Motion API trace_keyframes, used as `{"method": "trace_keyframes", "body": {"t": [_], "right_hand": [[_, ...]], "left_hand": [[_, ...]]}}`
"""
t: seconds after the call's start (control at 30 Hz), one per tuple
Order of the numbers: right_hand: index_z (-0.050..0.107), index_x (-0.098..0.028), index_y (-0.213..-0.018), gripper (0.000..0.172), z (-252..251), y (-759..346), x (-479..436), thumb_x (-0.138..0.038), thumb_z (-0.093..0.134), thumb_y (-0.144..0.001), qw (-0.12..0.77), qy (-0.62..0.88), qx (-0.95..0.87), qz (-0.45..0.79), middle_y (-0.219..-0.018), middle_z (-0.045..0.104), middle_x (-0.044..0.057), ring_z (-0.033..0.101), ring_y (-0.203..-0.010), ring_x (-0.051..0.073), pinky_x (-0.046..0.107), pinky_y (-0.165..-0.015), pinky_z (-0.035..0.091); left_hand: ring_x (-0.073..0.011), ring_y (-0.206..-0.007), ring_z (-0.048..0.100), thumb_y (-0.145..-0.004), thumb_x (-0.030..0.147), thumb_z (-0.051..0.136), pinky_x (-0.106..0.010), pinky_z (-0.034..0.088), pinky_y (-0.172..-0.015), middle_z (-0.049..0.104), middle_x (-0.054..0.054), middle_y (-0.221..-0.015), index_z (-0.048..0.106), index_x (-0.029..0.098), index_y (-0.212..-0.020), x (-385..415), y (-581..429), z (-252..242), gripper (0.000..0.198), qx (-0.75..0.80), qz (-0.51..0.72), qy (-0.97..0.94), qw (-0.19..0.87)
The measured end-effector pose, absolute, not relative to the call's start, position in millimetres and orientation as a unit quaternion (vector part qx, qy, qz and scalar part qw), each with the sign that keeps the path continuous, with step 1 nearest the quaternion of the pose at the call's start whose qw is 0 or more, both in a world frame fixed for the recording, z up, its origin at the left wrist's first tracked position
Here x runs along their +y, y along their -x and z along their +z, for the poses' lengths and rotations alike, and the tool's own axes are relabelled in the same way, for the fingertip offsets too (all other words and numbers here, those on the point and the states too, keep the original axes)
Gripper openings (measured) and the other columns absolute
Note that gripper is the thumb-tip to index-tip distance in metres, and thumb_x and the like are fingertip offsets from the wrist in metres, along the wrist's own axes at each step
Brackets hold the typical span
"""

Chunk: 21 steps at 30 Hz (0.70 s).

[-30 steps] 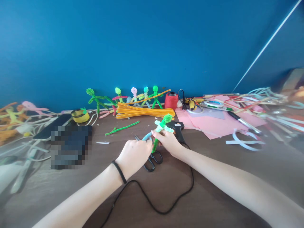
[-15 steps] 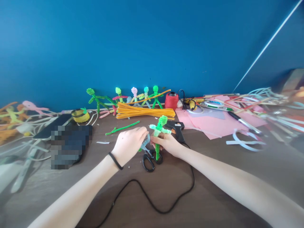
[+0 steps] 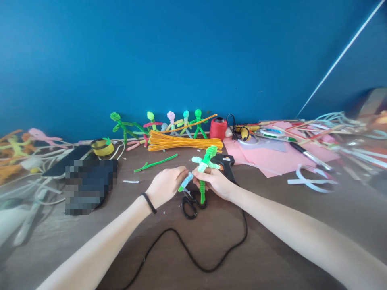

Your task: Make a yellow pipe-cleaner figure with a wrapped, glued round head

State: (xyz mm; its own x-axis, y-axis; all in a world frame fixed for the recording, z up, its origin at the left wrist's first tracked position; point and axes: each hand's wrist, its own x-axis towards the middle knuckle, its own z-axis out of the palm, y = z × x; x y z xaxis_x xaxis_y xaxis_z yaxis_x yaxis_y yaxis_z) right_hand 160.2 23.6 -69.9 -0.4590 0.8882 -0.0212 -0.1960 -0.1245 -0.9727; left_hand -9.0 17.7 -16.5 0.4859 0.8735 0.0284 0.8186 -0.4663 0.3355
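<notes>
My right hand (image 3: 216, 182) is closed around the middle of a pipe-cleaner figure (image 3: 211, 152) with a green head, pale mint arms and a green coiled leg (image 3: 202, 192) pointing down. Fingers of my left hand (image 3: 167, 180) pinch a light-blue coiled pipe-cleaner piece (image 3: 186, 181) with a green tip, close beside the figure. Whether this piece joins the figure is hidden by my fingers. Below both hands, black-handled scissors (image 3: 189, 208) lie on the table, their blades partly covered. A black glue gun (image 3: 227, 164) rests behind my right hand.
Orange pipe cleaners (image 3: 184, 141) lie bundled ahead, before several finished figures (image 3: 198, 121) along the blue wall. A green pipe cleaner (image 3: 155, 163) is left of centre. Pink paper (image 3: 266, 159) and a marker (image 3: 311, 156) lie right. A black cable (image 3: 193, 257) crosses the front.
The figure has tilted to the right and shifted slightly that way. My left hand has turned a little, and more of the light-blue coil now shows, angled down to the left.
</notes>
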Motion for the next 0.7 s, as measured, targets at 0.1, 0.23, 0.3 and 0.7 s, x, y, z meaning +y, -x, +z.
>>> {"method": "trace_keyframes", "body": {"t": [0.1,0.23,0.3,0.7], "right_hand": [[0.057,-0.014,-0.063,0.032,-70.0,-159.5,25.6,-0.046,0.063,-0.066,0.418,0.325,-0.492,0.691,-0.051,0.050,-0.002,0.040,-0.045,0.006,0.021,-0.040,0.021],[0.054,-0.014,-0.061,0.032,-67.4,-158.0,26.2,-0.044,0.065,-0.064,0.440,0.318,-0.455,0.706,-0.052,0.050,-0.002,0.039,-0.045,0.006,0.021,-0.040,0.021],[0.053,-0.014,-0.059,0.032,-66.8,-157.5,26.2,-0.043,0.066,-0.064,0.447,0.323,-0.443,0.707,-0.051,0.049,-0.003,0.040,-0.045,0.006,0.020,-0.040,0.022],[0.052,-0.015,-0.061,0.031,-72.4,-154.6,27.6,-0.044,0.063,-0.067,0.470,0.370,-0.455,0.660,-0.053,0.045,-0.004,0.040,-0.045,0.006,0.022,-0.044,0.029]], "left_hand": [[-0.0158,-0.067,0.058,-0.085,0.031,0.031,-0.024,0.039,-0.062,0.062,-0.004,-0.072,0.055,0.018,-0.077,18.8,8.4,-20.9,0.028,0.469,0.124,-0.855,0.185],[-0.0146,-0.068,0.058,-0.085,0.029,0.030,-0.023,0.042,-0.063,0.064,-0.002,-0.074,0.058,0.019,-0.080,16.9,4.9,-26.0,0.030,0.475,0.142,-0.844,0.205],[-0.0145,-0.065,0.058,-0.086,0.028,0.027,-0.024,0.042,-0.062,0.065,-0.003,-0.074,0.059,0.019,-0.080,14.8,1.9,-28.2,0.034,0.479,0.121,-0.849,0.186],[-0.0108,-0.040,0.047,-0.084,0.027,0.026,-0.023,0.038,-0.048,0.050,0.002,-0.046,0.044,0.019,-0.061,-2.1,-15.8,-21.9,0.030,0.508,0.107,-0.797,0.310]]}}
